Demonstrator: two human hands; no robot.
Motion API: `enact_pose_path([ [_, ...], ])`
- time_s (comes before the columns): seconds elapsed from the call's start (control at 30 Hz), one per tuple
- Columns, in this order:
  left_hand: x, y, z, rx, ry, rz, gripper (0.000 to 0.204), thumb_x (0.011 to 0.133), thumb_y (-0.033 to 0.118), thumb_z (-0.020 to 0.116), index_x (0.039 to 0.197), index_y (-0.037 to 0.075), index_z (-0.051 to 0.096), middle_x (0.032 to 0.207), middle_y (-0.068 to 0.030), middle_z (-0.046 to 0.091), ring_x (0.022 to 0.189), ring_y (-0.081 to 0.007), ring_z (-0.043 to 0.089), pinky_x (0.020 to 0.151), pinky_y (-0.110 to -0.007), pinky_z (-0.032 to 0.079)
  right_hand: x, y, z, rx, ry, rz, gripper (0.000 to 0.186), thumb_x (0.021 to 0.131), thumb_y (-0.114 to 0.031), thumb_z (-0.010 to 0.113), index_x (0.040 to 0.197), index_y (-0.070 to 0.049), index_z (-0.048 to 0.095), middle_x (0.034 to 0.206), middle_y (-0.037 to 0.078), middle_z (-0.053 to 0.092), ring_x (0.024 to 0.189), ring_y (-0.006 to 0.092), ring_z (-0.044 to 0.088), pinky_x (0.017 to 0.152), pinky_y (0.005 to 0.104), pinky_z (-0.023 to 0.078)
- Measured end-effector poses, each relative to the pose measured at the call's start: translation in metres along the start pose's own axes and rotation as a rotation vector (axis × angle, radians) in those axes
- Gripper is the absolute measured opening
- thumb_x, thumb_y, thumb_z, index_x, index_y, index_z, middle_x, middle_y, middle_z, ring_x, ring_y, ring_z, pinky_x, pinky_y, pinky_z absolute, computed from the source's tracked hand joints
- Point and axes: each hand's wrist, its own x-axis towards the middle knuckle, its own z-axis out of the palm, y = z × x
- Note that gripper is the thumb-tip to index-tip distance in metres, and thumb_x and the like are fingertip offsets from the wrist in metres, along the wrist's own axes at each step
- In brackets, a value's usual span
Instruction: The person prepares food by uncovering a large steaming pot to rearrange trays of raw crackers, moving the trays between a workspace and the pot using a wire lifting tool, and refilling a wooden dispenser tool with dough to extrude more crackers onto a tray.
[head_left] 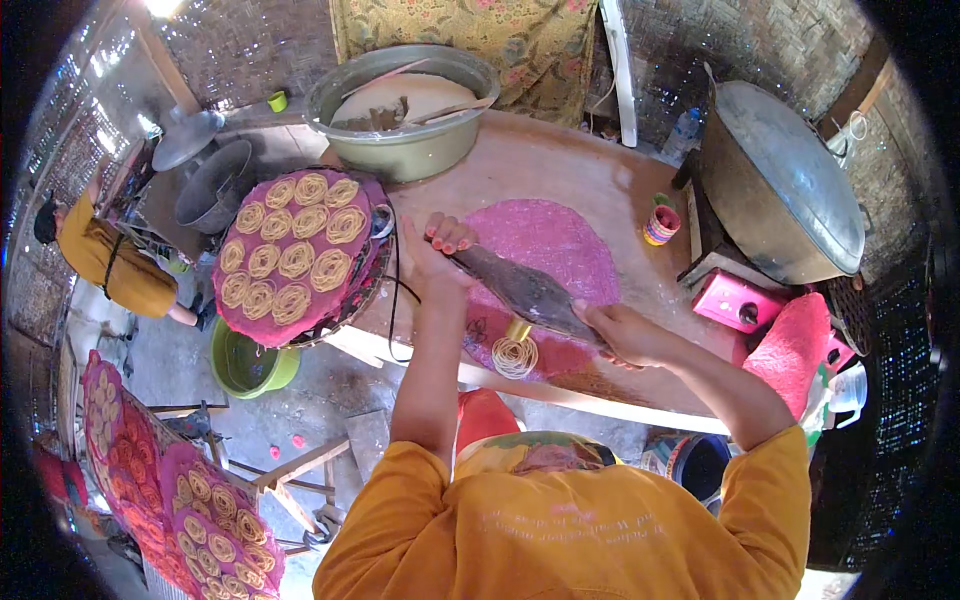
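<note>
1. Nearest the lens is the yellow cloth of my shirt [570, 530] at six o'clock, both forearms rising from it toward the tabletop [560, 160].
2. Between my hands I hold a long dark press [525, 290], a flat tapering tool. Its long axis runs from about ten o'clock at my left hand down to four o'clock at my right.
3. My left hand [440, 245] has its fingers [452, 236] curled shut round the upper, narrower end; the fingertips show over the edge.
4. My right hand [630, 335] grips the lower end, fingers wrapped under it, so I cannot see how tightly they close. I judge the two-ended grip keeps the press level and steady.
5. Under the press's middle hangs a small yellow nozzle [518, 328], and just below it lies a coil [514, 357] of pale strands on the pink mat [560, 240]. The press sits over the mat, seemingly so the strands fall onto it.
6. At nine o'clock of my left hand, a round pink tray [235, 310] carries rows of finished coils, tilted at the tabletop's edge, near enough to reach.
7. At twelve o'clock stands a green basin [400, 150] of pale dough; at two o'clock, a big metal wok [790, 190].
8. More coil-filled trays [170, 480] lean at seven o'clock, and another person [110, 265] in yellow is at nine o'clock.
</note>
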Motion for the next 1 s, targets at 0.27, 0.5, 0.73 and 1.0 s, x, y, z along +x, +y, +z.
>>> enact_pose_path([
  [0.27,-0.033,-0.007,-0.007,0.085,0.081,0.080,0.049,0.090,0.054,0.036,0.055,0.020,0.035,0.043,0.0070,0.033,0.033,-0.0077,0.031,0.037,-0.025,0.028,-0.004,0.024,0.008,-0.016,-0.077,-0.007,0.073,0.088,-0.065,0.033,0.079,0.002,0.061,0.052,0.006,0.047,0.052,0.0179,0.047,0.050,0.0346,0.039],
  [0.5,-0.022,-0.034,-0.026,0.014,0.078,0.007,0.051,0.087,0.060,0.042,0.054,0.021,0.036,0.041,0.0089,0.031,0.032,-0.0064,0.031,0.037,-0.022,0.030,-0.002,0.066,-0.007,0.251,-0.121,0.057,0.079,0.085,-0.071,0.031,0.102,0.000,0.060,0.067,0.010,0.056,0.053,0.0160,0.051,0.049,0.0316,0.043],
  [0.73,-0.021,-0.028,-0.029,-0.203,-0.105,-0.087,0.047,0.090,0.051,0.043,0.056,0.020,0.039,0.042,0.0082,0.033,0.033,-0.0060,0.033,0.038,-0.022,0.031,0.044,0.090,0.055,1.252,-0.623,-0.235,0.085,0.079,-0.076,0.031,0.121,-0.005,0.051,0.096,0.018,0.063,0.060,0.0182,0.061,0.044,0.0240,0.047],
  [1.0,-0.022,-0.012,-0.037,-0.291,-0.200,-0.008,0.048,0.091,0.052,0.042,0.057,0.018,0.039,0.042,0.0076,0.034,0.034,-0.0061,0.033,0.039,-0.022,0.032,0.073,0.099,0.067,1.376,-0.809,-0.116,0.081,0.079,-0.077,0.029,0.119,-0.010,0.052,0.082,0.014,0.062,0.050,0.0147,0.052,0.044,0.0241,0.043],
])
